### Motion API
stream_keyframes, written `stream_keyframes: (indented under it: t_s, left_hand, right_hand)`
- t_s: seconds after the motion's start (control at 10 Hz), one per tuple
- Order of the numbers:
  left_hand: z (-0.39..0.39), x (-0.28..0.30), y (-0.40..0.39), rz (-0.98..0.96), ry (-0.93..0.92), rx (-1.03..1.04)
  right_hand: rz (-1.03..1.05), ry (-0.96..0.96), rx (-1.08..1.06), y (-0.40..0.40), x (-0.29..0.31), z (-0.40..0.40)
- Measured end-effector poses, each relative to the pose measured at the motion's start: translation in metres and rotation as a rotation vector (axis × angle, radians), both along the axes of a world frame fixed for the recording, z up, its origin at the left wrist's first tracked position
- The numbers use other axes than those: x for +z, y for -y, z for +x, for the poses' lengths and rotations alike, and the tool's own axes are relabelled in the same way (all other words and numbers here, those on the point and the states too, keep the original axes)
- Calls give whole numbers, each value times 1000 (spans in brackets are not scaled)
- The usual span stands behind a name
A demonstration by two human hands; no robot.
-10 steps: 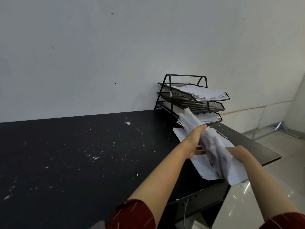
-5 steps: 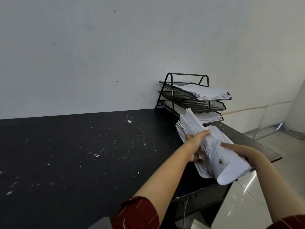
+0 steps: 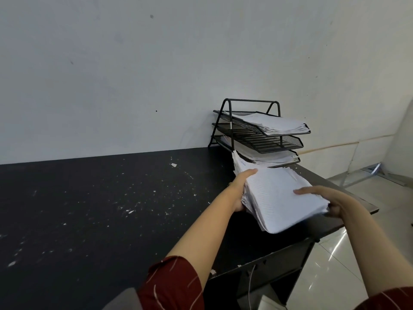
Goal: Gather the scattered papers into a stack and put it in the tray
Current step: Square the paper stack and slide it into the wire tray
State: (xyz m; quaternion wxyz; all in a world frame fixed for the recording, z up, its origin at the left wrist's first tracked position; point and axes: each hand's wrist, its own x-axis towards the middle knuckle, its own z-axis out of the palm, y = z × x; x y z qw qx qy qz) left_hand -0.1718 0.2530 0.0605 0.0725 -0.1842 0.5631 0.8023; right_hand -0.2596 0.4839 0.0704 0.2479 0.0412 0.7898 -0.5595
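A thick stack of white papers [image 3: 277, 195] lies nearly flat above the right end of the black desk, held between both hands. My left hand [image 3: 240, 189] grips its left edge, thumb on top. My right hand [image 3: 328, 198] grips its right edge, thumb over the top sheet and fingers underneath. Just behind the stack stands a black three-tier wire tray [image 3: 288, 144] against the wall. Its top tier holds papers [image 3: 277, 125], the middle tier looks bare, and the bottom tier holds more papers [image 3: 268, 156].
The black desk [image 3: 111, 209] is flecked with small white scraps. Its right edge drops to a glossy tiled floor [image 3: 335, 276]. A white wall [image 3: 156, 74] runs behind the desk.
The stack was curled and standing on edge; now it has been laid flat and squared between my hands, and moved closer to the tray.
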Motion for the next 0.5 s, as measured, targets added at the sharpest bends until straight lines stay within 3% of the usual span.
stream_keyframes:
  t_s: [0.1,0.2,0.4,0.5]
  left_hand:
    - [-1,-1,27,178,-46,25]
    - [2,9,46,377,-58,64]
    - [0,22,61,590,-135,-60]
    - [2,20,67,648,-165,-52]
  right_hand:
    - [-316,181,-92,26,1,-4]
    - [-706,167,-228,14,1,-9]
    - [-1029,296,-233,35,27,-13]
    - [-981,213,-110,44,34,1]
